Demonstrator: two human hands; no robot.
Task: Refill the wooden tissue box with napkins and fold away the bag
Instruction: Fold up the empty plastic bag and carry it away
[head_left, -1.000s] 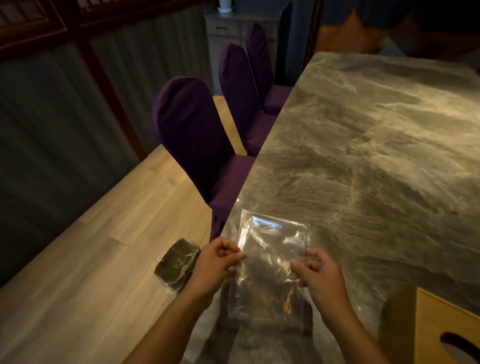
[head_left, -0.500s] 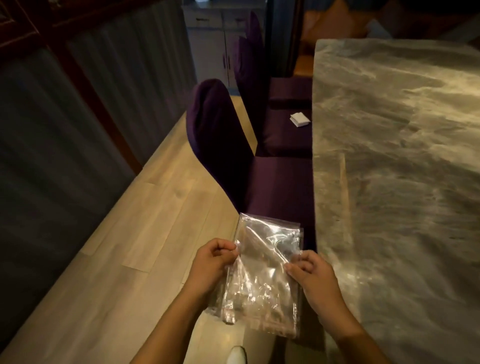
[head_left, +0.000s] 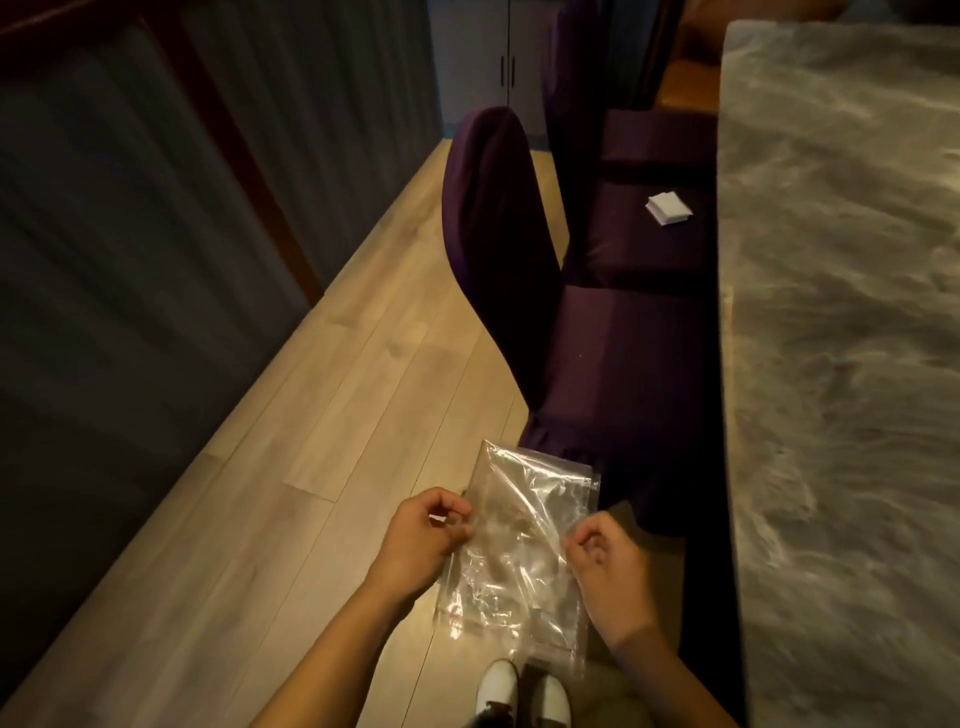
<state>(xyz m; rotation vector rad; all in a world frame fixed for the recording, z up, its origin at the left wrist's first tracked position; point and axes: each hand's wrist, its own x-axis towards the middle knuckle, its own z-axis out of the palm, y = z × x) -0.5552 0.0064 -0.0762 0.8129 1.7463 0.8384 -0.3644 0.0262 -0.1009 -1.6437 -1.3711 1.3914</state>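
A clear, empty plastic bag (head_left: 519, 545) hangs flat in the air over the wooden floor, left of the table. My left hand (head_left: 421, 540) pinches its left edge and my right hand (head_left: 608, 577) pinches its right edge. A small white stack of napkins (head_left: 669, 208) lies on the seat of the second purple chair, far from both hands. The wooden tissue box is out of view.
The grey marble table (head_left: 841, 312) fills the right side. A row of purple chairs (head_left: 613, 332) stands along its left edge. Wooden floor (head_left: 322, 467) runs between the chairs and a dark curtained wall (head_left: 130, 234). White shoes (head_left: 519, 691) show below the bag.
The view has swung left and down, off the table. The bag, still held by both hands, has moved from above the table edge to above the floor. The wooden box has left the view.
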